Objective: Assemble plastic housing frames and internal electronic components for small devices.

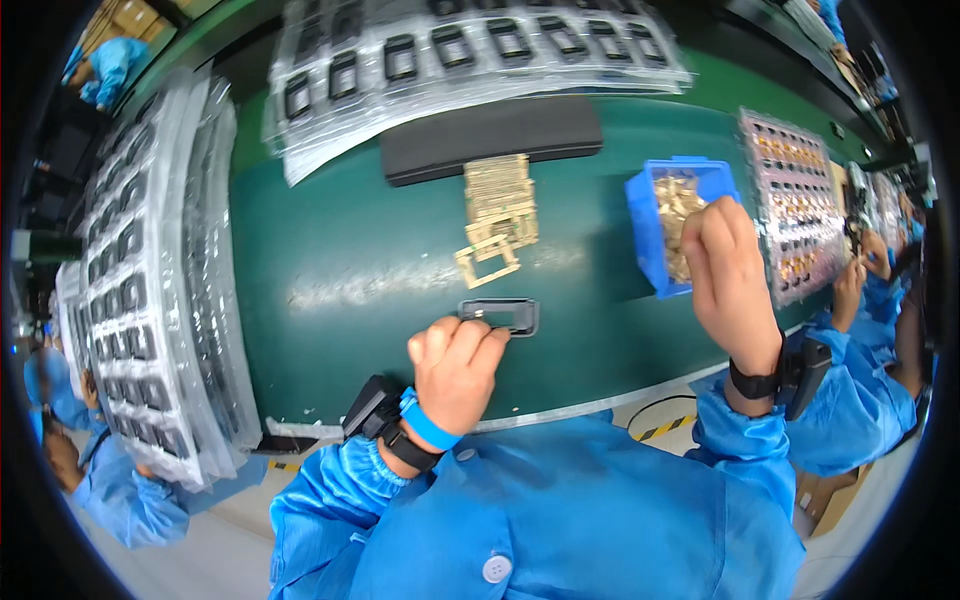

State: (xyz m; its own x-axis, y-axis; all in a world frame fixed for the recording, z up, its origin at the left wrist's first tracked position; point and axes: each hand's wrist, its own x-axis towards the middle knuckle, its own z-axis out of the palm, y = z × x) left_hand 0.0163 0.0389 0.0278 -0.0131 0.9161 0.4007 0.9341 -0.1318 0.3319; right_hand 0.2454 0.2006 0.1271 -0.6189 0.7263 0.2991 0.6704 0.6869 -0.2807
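Observation:
My left hand (455,370) is closed on the near edge of a small grey rectangular plastic housing (521,318), which lies on the green table just in front of me. Its fingertips partly cover the housing's near left side. Over to the right, my right hand (728,280) hangs at the near side of a blue bin (648,240) with its fingers pinched together. Small tan pieces (676,205) fill the bin. Whatever those pinched fingers hold is too hidden to make out.
Tan rectangular frames (497,195) lie in an overlapping row against a long black block (490,140). Clear trays of black frames stand at the back (450,75) and left (130,270). Right of the bin lies a pinkish tray (795,205); a co-worker's hand (850,290) is beyond.

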